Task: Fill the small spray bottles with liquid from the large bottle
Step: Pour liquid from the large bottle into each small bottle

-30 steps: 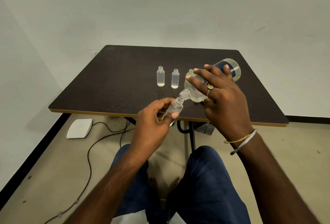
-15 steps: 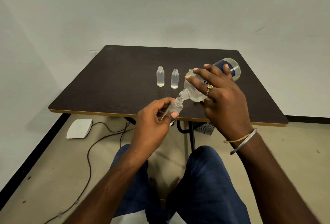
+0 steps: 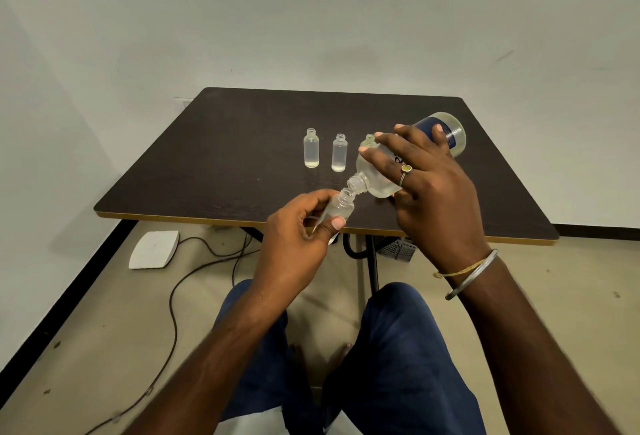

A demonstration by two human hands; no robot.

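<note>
My right hand (image 3: 429, 188) grips the large clear bottle (image 3: 377, 181) with a dark blue label, tilted with its base up and its open neck pointing down to the left. The neck touches the mouth of a small frosted bottle (image 3: 341, 207), which my left hand (image 3: 298, 244) holds tilted above the table's near edge. Two more small open bottles (image 3: 311, 152) (image 3: 339, 157) stand upright on the dark table (image 3: 207, 164), each with a little liquid at the bottom. A third small bottle (image 3: 370, 140) shows only its neck behind the large bottle.
The table's near edge has a yellow trim. On the floor to the left lie a white flat device (image 3: 154, 249) and a black cable (image 3: 173, 303). A grey basket (image 3: 398, 251) sits under the table. My knees in blue trousers are below.
</note>
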